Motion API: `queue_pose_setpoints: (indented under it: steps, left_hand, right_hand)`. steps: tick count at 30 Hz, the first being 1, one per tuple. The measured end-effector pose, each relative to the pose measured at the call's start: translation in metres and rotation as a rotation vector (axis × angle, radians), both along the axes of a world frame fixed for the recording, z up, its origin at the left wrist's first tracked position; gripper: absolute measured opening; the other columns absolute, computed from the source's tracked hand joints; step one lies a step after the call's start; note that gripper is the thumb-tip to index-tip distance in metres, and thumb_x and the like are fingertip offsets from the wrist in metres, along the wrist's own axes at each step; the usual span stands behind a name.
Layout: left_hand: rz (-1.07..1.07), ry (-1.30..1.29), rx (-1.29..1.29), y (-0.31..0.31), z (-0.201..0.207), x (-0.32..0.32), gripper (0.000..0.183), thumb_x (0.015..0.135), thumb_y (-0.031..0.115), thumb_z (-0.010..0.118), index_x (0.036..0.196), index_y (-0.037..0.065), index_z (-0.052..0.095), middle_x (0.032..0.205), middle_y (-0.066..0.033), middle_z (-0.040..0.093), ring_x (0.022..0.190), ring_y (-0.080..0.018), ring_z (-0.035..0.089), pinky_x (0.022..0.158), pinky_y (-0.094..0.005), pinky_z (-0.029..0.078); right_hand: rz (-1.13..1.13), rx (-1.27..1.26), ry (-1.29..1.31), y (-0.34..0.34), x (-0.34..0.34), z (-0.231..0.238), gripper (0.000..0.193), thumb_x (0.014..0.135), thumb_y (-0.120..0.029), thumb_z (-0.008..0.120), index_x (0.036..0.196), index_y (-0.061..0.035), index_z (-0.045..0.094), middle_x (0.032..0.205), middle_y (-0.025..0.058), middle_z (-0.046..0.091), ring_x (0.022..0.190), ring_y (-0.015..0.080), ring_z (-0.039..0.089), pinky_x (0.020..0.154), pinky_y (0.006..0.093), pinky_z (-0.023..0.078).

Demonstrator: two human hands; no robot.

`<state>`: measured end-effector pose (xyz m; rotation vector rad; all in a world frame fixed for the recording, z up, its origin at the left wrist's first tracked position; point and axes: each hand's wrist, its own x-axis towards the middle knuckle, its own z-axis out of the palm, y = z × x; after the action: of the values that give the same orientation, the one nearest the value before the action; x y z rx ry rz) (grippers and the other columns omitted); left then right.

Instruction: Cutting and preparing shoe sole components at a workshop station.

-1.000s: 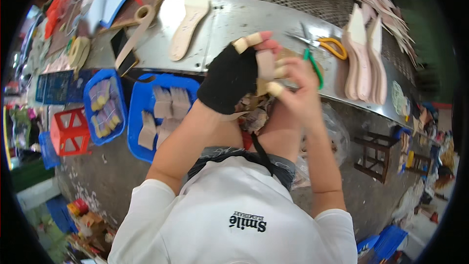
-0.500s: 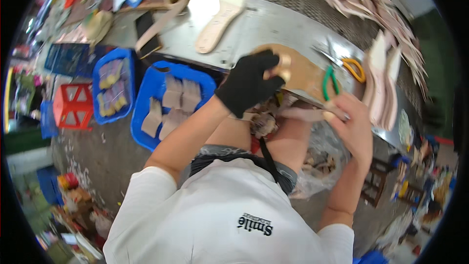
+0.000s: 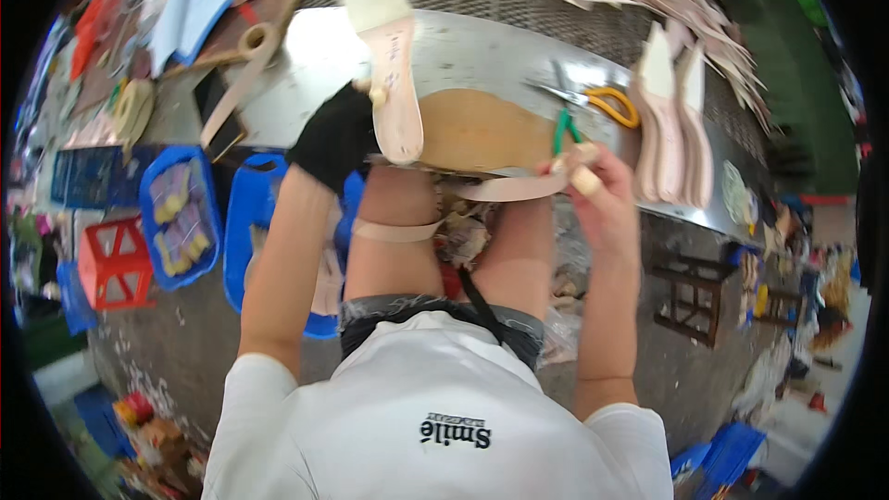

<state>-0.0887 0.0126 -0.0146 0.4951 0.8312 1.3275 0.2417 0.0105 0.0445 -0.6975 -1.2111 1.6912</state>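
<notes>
along the metal counter [image 3: 486, 42], the brown pad [image 3: 486, 130] that sat partly under the gloved hand half a second ago now lies uncovered across its middle. the long pale sole piece [image 3: 398, 97], which had been on the metal farther left, has come nearer the person, rounded end at the pad's left edge, pointed end away. so both pieces being worked are now in the hands at once.

the black-gloved left hand [image 3: 335, 139] has left the pad for the sole piece: thumb pressed on its edge, closed on it as far as shows, the other fingers hidden. the right hand [image 3: 602, 193], near the scissors [image 3: 607, 104], has thumb and fingertips pinched together on one end of the thin beige strip [image 3: 509, 190], which runs left just below the counter's edge.
</notes>
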Motion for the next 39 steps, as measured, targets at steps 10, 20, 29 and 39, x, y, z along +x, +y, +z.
queue_pose_setpoints:
  steps: [10,20,29,39]
  left_hand:
    - [0.188,0.592,0.203,-0.027,0.013,0.129,0.031,0.072,0.017,0.074,0.094,0.002,0.060,0.076,-0.0036,0.060,0.070,-0.0113,0.055,0.064,-0.0278,0.045]
    - [0.276,1.836,0.628,0.003,0.074,0.054,0.042,0.069,0.016,0.071,0.109,0.006,0.061,0.093,-0.0116,0.066,0.086,-0.0301,0.063,0.079,-0.0385,0.051]
    - [0.291,1.392,0.650,-0.004,0.045,0.055,0.021,0.072,0.009,0.066,0.092,0.007,0.064,0.085,-0.0126,0.064,0.082,-0.0297,0.064,0.070,-0.0341,0.051]
    - [0.126,1.349,0.590,-0.004,0.043,0.040,0.024,0.073,0.012,0.072,0.096,0.006,0.067,0.083,-0.0100,0.064,0.074,-0.0241,0.064,0.068,-0.0301,0.050]
  right_hand:
    - [-0.109,0.156,-0.550,-0.002,-0.049,0.030,0.013,0.081,0.002,0.060,0.094,0.0037,0.062,0.100,0.0044,0.059,0.065,0.0074,0.056,0.055,0.0212,0.046]
    - [-0.223,0.533,-0.691,0.019,-0.042,-0.024,0.011,0.078,0.001,0.063,0.089,0.0017,0.063,0.092,0.0028,0.064,0.064,0.0064,0.052,0.054,0.0197,0.040]
    - [-0.199,0.116,-0.305,0.031,-0.046,0.017,0.011,0.088,-0.009,0.060,0.097,-0.0016,0.062,0.078,0.0009,0.062,0.056,0.0031,0.049,0.048,0.0155,0.036]
    - [-0.077,0.425,-0.673,0.047,-0.103,0.014,0.009,0.083,0.000,0.061,0.091,0.0003,0.066,0.077,-0.0038,0.055,0.053,0.0009,0.044,0.046,0.0166,0.031]
